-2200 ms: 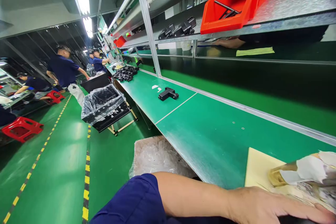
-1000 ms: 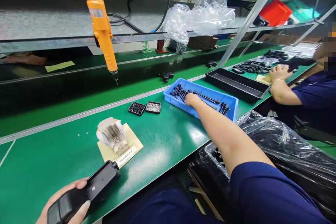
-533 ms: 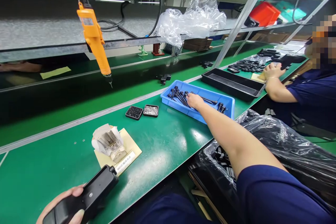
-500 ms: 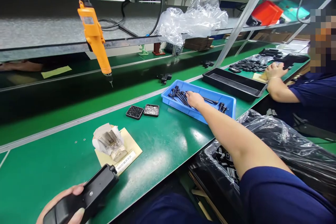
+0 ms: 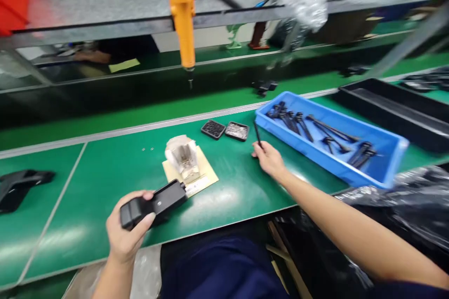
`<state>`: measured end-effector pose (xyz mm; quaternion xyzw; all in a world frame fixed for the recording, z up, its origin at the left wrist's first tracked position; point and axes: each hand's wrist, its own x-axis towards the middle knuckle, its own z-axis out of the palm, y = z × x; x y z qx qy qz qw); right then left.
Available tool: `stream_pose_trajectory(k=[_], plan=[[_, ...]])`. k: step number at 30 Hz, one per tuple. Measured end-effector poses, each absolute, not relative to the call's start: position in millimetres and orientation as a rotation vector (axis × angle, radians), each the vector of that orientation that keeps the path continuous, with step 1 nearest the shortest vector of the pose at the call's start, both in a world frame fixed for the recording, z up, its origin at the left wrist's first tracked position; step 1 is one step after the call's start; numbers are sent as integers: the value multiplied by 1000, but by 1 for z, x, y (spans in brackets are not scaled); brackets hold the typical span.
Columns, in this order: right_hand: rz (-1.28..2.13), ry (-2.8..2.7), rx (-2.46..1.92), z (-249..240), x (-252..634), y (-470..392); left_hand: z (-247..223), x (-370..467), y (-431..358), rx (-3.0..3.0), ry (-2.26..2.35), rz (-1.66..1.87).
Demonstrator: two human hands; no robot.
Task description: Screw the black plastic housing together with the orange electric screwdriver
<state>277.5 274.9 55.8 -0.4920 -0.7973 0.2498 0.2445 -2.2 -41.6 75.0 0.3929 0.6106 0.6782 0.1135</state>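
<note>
Hands at a green assembly bench (image 5: 105, 173), seen from our own head camera looking down. Our left hand (image 5: 128, 233) is closed around the near end of a black plastic housing (image 5: 154, 203), held just above the bench's near edge with its far end pointing at a small metal fixture (image 5: 184, 159) that stands on a tan card (image 5: 203, 175) mid-bench. Our right hand (image 5: 270, 159), arm stretched forward and to the right, pinches a thin black pin (image 5: 257, 134) upright between fingertips, just beside the left end of a blue tray (image 5: 389, 147) of black pins along the right part of the bench. We judge the work to be at an early stage: housing and pin are each in hand, but apart, and nothing sits in the fixture yet. Two small black dishes of screws (image 5: 224, 130) lie toward the far edge, beneath an orange electric screwdriver (image 5: 182, 14) hanging untouched. Another black part (image 5: 21, 184) lies at the bench's left edge. The view is somewhat blurred.
</note>
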Motion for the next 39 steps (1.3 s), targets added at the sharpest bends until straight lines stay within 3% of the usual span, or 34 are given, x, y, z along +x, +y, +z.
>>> stream_pose_trajectory(k=[6, 11, 36, 39], plan=[[862, -2564, -625, 120, 261, 222, 83, -10, -38, 1118, 1520, 2048], [933, -2764, -277, 159, 244, 184, 87, -7, -38, 889, 1300, 2096], [1254, -2799, -305, 144, 211, 143, 73, 12, -36, 763, 1152, 1789], [1579, -2515, -463, 141, 210, 138, 71, 15, -34, 691, 1126, 1806]])
